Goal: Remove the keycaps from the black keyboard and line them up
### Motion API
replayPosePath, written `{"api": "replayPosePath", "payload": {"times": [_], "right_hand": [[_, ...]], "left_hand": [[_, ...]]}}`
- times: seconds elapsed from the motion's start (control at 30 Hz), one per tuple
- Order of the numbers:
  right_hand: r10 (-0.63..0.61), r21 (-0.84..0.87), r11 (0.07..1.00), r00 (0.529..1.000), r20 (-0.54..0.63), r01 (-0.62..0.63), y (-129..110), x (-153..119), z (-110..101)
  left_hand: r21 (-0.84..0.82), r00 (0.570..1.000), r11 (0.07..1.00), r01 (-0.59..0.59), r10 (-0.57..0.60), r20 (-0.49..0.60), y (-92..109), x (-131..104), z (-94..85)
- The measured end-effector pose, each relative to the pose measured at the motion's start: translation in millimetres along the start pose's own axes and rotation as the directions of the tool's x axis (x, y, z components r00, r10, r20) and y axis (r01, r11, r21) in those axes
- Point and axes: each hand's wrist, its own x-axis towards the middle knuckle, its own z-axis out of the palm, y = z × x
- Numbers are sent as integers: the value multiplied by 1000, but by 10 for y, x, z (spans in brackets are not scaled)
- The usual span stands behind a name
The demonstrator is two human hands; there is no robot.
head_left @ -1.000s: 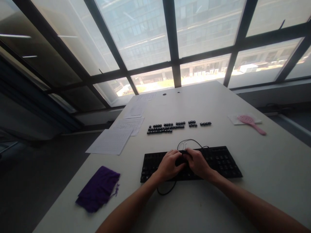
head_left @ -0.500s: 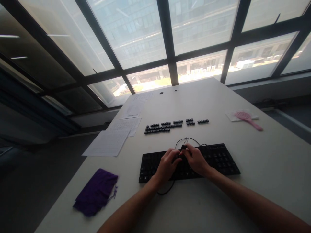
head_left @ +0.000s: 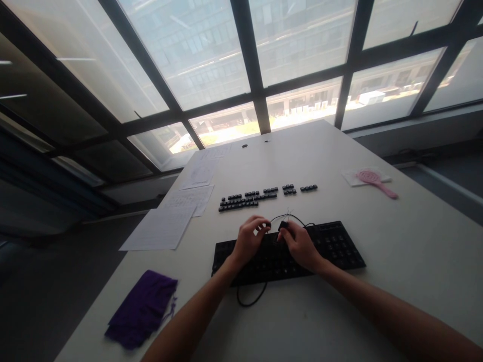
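A black keyboard (head_left: 341,246) lies across the white desk in front of me, both hands over its upper middle. My left hand (head_left: 249,239) pinches a small dark keycap (head_left: 268,225) between thumb and fingertips, above the back edge. Close by, my right hand (head_left: 300,245) is closed on a keycap puller (head_left: 283,225), its black body at the fingertips and its thin wire prongs pointing up and away. A gap separates the two hands. Behind the keyboard, loose black keycaps (head_left: 249,199) stand in short rows. My hands and forearms hide part of the keyboard's middle.
A black cable (head_left: 252,304) loops out at the keyboard's front and back. Printed sheets (head_left: 158,229) lie along the left edge, with a purple drawstring pouch (head_left: 141,309) nearer me. A pink hairbrush (head_left: 373,180) rests on a white wrapper at the right. Windows stand beyond the desk.
My hands have come apart; the left has moved left with a keycap in its fingers, while the right keeps the puller. The whole view has shifted slightly.
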Motion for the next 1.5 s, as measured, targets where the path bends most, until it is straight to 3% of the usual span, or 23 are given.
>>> {"api": "replayPosePath", "payload": {"times": [0.13, 0.23, 0.4, 0.57, 0.7, 0.8, 0.93, 1.07, 1.2, 1.33, 1.4, 1.5], "right_hand": [[-6, -11, 1000, 1000, 27, 7, 2, 0, 2], [4, 0, 1000, 1000, 28, -4, 5, -1, -1], [14, 11, 1000, 999, 38, -14, 3, 9, -11], [26, 36, 999, 999, 31, -27, 4, 6, 4], [32, 95, 995, 997, -64, -26, -20, 13, -33], [0, 48, 999, 993, -120, 6, -47, 16, -118], [-55, -89, 995, 998, -27, 52, -22, 6, -194], [-96, -205, 972, 989, 110, 117, 40, -7, -174], [-193, -327, 906, 950, 246, 268, 25, -37, -162], [-318, -364, 825, 888, 331, 431, 6, -92, -159], [-305, -355, 846, 907, 290, 398, 27, -113, -147], [-194, -277, 930, 963, 189, 242, 69, -118, -132]], "left_hand": [[204, 999, 978, -33, 24, 44, -473, 446, 16], [318, 991, 943, -95, 58, 123, -724, 614, 73], [410, 990, 904, -122, 80, 119, -869, 706, 94], [486, 999, 873, -50, 36, 39, -881, 799, 76], [475, 1000, 880, 2, 7, -17, -779, 833, 30], [416, 996, 909, 12, 26, -85, -545, 734, -11], [274, 999, 961, -42, 48, -15, -73, 359, 28], [172, 995, 985, 4, -22, 99, 247, -68, 191], [146, 993, 988, 54, -69, 96, 293, -247, 300], [115, 994, 991, 67, -76, 76, 295, -269, 269], [119, 990, 992, 45, -60, 125, 317, -280, 239], [114, 980, 993, 12, -35, 196, 338, -294, 219]]}}
